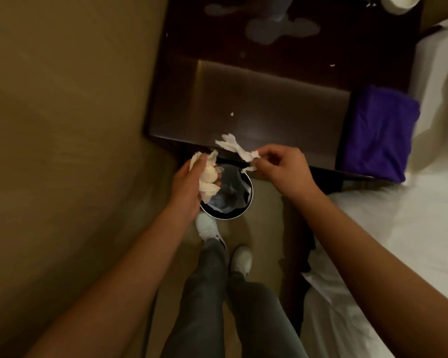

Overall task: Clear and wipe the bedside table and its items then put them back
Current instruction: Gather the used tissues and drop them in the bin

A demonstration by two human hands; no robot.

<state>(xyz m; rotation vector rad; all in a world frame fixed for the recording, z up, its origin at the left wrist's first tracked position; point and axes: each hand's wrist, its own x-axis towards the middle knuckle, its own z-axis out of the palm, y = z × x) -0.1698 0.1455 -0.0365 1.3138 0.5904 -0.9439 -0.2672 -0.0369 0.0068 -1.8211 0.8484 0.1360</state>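
White crumpled tissue wad (208, 177) is sitting gripped in left hand (189, 186), directly above round black bin (239, 211); right hand (282, 167) is pinching torn tissue strip (237, 148) over dark wooden bedside table (256, 104) edge. Risk: strip dropping outside bin.

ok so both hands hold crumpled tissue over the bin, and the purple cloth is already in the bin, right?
Not quite. Both hands, left and right, do hold tissue above the bin, but the head view shows the purple cloth lying on the bedside table's right edge.

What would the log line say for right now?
left hand: grips crumpled tissue over bin | right hand: pinches tissue strip | purple cloth: on bedside table
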